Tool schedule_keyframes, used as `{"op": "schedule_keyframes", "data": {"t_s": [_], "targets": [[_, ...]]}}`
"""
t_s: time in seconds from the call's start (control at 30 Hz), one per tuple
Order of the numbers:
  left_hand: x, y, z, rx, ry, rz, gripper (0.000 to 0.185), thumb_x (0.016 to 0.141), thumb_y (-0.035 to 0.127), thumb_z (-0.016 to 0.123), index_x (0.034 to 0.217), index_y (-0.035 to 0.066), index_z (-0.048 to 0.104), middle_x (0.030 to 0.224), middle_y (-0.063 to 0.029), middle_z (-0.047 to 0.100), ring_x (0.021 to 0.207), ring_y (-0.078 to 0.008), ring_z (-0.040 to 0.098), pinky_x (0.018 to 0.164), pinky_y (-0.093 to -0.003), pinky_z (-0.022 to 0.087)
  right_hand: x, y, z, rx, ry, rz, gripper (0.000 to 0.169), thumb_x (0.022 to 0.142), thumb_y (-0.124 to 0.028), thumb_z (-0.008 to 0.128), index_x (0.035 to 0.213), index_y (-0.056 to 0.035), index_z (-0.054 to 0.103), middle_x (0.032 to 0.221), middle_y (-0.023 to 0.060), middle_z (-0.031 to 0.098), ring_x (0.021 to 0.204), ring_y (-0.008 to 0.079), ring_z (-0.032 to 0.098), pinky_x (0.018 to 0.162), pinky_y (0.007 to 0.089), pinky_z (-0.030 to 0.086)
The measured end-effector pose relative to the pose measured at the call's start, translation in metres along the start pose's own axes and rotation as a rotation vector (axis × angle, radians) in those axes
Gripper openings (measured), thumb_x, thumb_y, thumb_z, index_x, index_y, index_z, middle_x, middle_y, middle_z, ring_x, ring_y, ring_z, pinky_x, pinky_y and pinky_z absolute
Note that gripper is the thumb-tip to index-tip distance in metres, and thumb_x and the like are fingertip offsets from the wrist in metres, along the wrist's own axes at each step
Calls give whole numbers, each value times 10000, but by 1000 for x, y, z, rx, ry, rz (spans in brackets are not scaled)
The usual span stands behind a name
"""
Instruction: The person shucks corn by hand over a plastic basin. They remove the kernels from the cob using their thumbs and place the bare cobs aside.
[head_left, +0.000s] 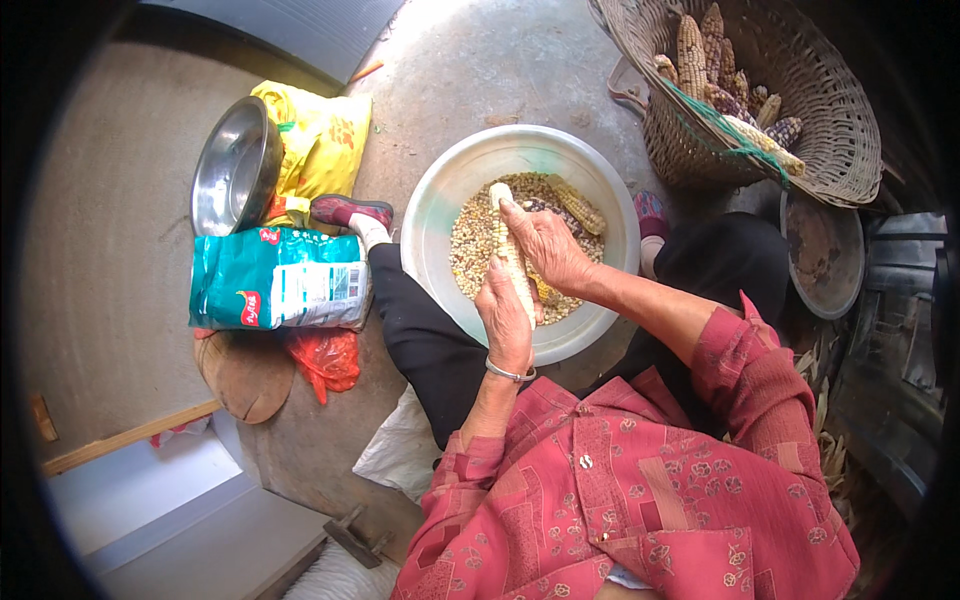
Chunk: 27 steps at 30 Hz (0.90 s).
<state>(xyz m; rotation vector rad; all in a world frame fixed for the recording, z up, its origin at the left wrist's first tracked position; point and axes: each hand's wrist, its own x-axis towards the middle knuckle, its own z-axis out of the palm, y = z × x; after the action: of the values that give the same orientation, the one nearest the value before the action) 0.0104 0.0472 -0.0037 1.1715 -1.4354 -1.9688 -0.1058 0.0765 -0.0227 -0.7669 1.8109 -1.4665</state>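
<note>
Both of my hands are on one pale corn cob (516, 270), held over a wide plastic basin (433, 187) between my legs. My left hand (504, 315) grips its lower part, the thumb lying along the cob. Higher up, my right hand (551, 247) has its thumb pressed against the cob near the tip. Part of the cob's surface is bare and part still bears kernels. Loose corn kernels (472, 247) in white, yellow and dark shades cover the basin's bottom. A yellowish ear of corn (576, 204) lies on them at the far right side.
At upper right a wicker basket (832, 142) holds several ears of corn (691, 56). Below it is a round, dirty pan (844, 277). A steel bowl (225, 172), a yellow plastic bag (330, 135), a teal printed bag (232, 277) and a red plastic bag (330, 360) stand at left.
</note>
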Motion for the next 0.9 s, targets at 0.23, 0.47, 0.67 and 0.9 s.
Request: {"op": "schedule_keyframes", "data": {"t_s": [0.23,0.47,0.67,0.9], "targets": [[3,6,-3,-18,-27,-26,436,1019,424,340,914,44,528,651,-27,502,472,-97,450,400,-239,370,1,19,2,-315,145,-454,289,944,-237,394,930,21,522,688,268,550,747,437,590,677,484,449],[3,-2,-9,157,-69,160,413,1025,409,339,866,63,501,627,-8,472,469,-84,440,413,-228,369,6,14,4,-203,-51,-89,309,990,-261,349,1076,-3,498,638,212,546,658,390,572,601,476,432],[-2,-2,-3,52,-72,20,395,1018,417,356,872,75,491,624,-17,490,466,-88,448,399,-233,371,5,22,-3,-483,65,-383,236,927,-244,439,985,-41,543,643,183,587,614,392,598,502,482,447],[-1,4,-8,-109,-71,-89,389,1012,418,375,898,68,501,629,-23,497,460,-90,454,379,-230,362,5,23,-3,-601,30,-412,122,860,-121,491,884,-6,522,648,218,567,682,434,595,582,512,452]]}}
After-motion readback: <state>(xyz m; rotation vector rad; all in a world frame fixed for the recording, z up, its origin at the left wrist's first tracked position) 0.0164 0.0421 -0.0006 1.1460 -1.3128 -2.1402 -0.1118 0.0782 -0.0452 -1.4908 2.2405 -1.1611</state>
